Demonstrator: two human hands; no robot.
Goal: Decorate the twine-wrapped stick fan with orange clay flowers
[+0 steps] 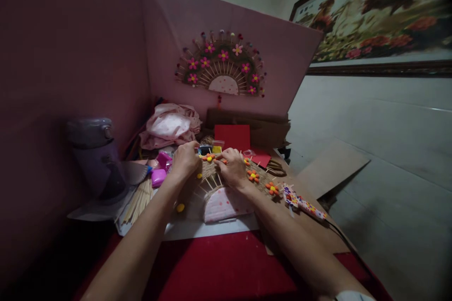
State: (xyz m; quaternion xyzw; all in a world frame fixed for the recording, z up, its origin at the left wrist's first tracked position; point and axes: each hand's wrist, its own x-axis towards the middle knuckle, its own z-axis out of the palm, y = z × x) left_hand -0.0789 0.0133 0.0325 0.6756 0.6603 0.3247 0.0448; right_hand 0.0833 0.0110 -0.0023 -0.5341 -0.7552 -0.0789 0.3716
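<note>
A fan-shaped craft of wooden sticks and woven fibre lies on the table, with a pink dotted half-round base and orange flowers along its rim. My left hand rests closed on the fan's upper left part. My right hand is closed beside it, fingers pinched near an orange flower at the top of the fan. What each hand holds is too small to make out.
A finished fan with pink flowers hangs on the pink board behind. A glue gun with a cord lies right of the fan. Loose sticks, pink containers, a purple bottle, pink cloth and red card surround the work.
</note>
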